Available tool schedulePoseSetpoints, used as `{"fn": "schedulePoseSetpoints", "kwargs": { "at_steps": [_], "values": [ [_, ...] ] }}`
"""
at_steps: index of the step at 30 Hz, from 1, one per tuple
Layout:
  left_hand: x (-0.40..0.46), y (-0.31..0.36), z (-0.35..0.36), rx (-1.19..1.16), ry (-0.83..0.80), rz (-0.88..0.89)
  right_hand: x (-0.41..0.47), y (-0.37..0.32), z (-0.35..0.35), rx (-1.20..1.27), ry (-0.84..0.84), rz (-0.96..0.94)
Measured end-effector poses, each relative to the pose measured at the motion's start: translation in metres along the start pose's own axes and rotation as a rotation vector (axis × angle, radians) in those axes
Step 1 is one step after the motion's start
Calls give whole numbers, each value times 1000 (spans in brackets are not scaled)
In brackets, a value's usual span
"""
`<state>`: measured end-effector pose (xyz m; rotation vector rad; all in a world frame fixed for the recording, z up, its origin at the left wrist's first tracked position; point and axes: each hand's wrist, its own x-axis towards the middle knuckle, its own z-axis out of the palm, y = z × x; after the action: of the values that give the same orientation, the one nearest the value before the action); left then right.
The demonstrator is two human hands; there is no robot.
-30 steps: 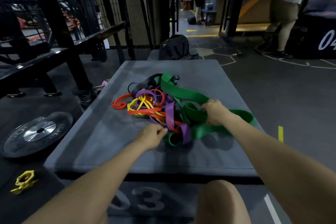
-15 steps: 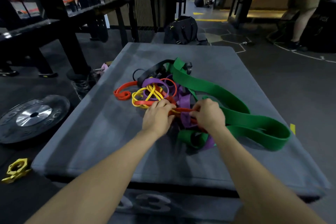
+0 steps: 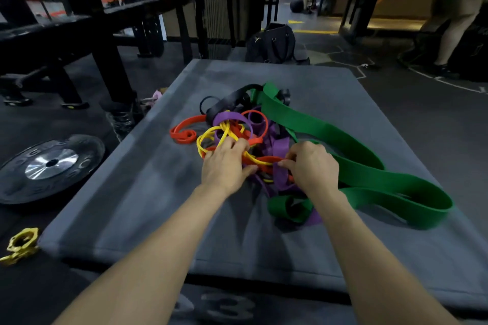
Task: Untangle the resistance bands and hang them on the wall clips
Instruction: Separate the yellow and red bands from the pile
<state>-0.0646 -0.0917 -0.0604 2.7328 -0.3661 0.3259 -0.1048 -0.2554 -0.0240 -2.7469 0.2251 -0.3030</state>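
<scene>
So you've got this big grey padded box serving as your desk, and the whole knot of resistance bands sits on top of it, a bit past the middle. Biggest of the lot is the wide green band, which loops out to your right and curls back under your wrist. Then there's the purple band running through the center, the orange band spilling out to the left, the skinny yellow band woven over everything, and a black band at the far end. Your left hand lies spread over the yellow and orange strands, fingers curled into them, while your right hand pinches a strand right where orange and purple cross; I honestly can't tell which one it's got. Looks to me like you're early in the untangling, nothing freed, no wall clips in view. I'd say next you want to find one loop end and feed it back through, not just yank. Only readable writing is what looks like "03" on the box front, half hidden by your arm.
</scene>
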Motion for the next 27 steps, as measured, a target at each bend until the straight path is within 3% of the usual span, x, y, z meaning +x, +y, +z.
{"fn": "schedulePoseSetpoints", "kwargs": {
  "at_steps": [4,6,9,15,19,23,27],
  "values": [
    [-5,-9,1,-225,-109,-117,3,-7,3,12,-10,-24],
    [-5,-15,-3,-202,-118,-136,3,-9,4,-3,-16,-36],
    [-7,-21,-19,-229,52,-131,5,-6,5,-8,7,-3],
    [-15,-43,-51,-885,418,-444,9,5,4,2,103,173],
    [-29,-36,-75,-1127,581,-428,7,3,5,-22,145,215],
    [-35,-33,-87,-1367,593,-386,3,-4,8,-125,204,13],
    [-34,-44,-90,-1523,534,-306,3,-17,10,-145,64,-186]
  ]
}}
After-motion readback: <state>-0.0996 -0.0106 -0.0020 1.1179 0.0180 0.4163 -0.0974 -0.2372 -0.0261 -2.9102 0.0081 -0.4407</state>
